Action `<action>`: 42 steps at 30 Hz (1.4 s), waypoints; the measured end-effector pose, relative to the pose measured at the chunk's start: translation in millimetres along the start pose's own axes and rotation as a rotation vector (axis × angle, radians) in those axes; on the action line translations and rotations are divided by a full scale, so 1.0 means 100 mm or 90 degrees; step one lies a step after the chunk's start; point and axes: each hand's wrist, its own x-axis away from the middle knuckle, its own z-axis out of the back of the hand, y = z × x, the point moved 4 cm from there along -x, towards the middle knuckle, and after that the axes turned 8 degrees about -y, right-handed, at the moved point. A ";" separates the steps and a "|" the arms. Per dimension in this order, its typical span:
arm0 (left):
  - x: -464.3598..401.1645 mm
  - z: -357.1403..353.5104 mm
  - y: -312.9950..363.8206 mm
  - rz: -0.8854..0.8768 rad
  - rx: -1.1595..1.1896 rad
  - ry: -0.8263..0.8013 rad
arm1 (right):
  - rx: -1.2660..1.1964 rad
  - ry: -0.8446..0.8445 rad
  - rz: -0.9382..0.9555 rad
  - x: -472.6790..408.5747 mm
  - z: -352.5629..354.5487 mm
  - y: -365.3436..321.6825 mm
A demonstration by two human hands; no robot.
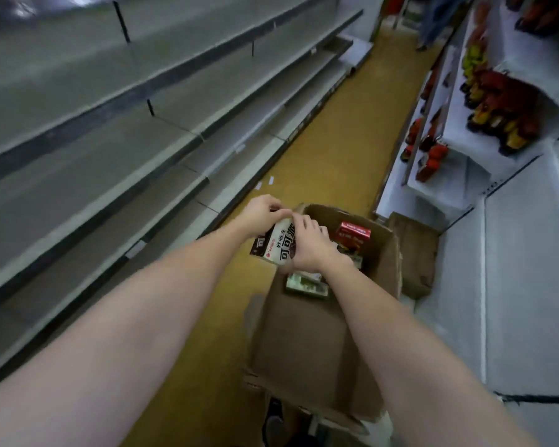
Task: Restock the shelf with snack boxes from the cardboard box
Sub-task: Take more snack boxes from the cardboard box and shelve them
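Fingers of both hands grip a snack box (276, 246) above the cardboard box (304, 343), beside grey shelves (110, 130)

We see matt brown corrugated cardboard box (307, 343), a glossy printed paperboard snack box (279, 245) above it, and smooth grey painted-metal shelves (110, 175).

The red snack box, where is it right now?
In the head view, the red snack box stands inside the cardboard box at its far end, just right of the right hand.
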 end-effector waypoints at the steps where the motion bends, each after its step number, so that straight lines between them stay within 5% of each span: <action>1: 0.10 0.15 -0.03 0.000 0.023 0.011 | 0.003 0.009 0.008 -0.02 0.08 -0.16; 7: 0.93 1.01 -0.54 0.056 0.354 0.152 | -0.091 0.046 0.069 -0.05 0.44 -1.30; 12: 1.87 1.46 -1.30 0.174 0.635 0.205 | -0.286 -0.069 0.144 -0.45 0.18 -2.26; 25: 4.55 1.99 -2.55 0.154 0.750 0.325 | -0.594 -0.323 0.314 0.39 -0.49 -5.22; 34: 5.69 2.22 -2.82 0.281 0.575 0.656 | -0.656 -0.457 0.368 0.73 -0.64 -6.36; 42: 6.31 2.60 -2.78 0.588 0.010 0.721 | -0.529 -0.415 0.455 0.79 -0.68 -7.18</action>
